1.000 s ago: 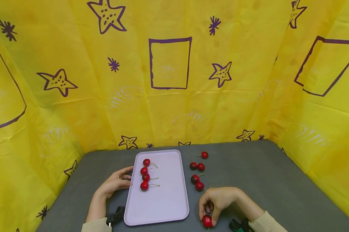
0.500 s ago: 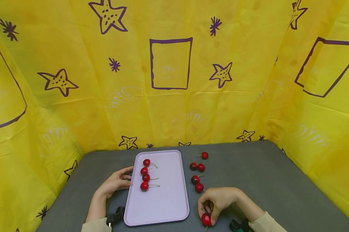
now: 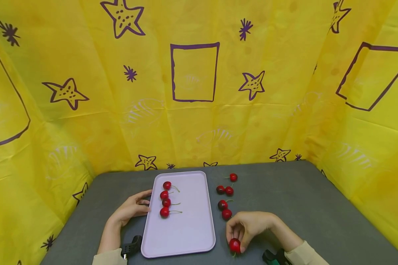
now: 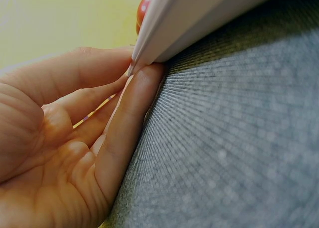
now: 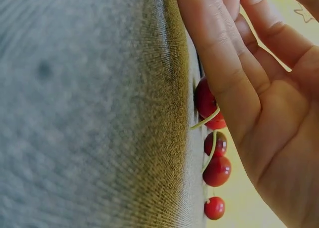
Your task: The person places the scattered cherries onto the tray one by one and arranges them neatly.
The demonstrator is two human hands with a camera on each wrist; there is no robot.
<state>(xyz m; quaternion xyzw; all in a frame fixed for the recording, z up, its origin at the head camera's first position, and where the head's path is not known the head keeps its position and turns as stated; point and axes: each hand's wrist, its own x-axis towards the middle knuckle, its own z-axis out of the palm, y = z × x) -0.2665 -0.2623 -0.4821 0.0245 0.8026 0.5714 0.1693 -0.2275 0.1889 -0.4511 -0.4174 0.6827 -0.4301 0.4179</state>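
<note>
No text, label, brand, number or sign can be read in any view.

I see a bright yellow cloth (image 3: pixel 192 125) hung like a wall at the back and down both sides. It has purple stars (image 3: pixel 123 18) with dots in them, spiky little bursts (image 3: pixel 130 73), big boxes (image 3: pixel 195 72) and pale fish bones (image 3: pixel 142 111). I can see folds and wrinkles too. Below is a dark gray table (image 3: pixel 285 191), and its far edge meets the cloth. The left corner looks a bit green.
</note>
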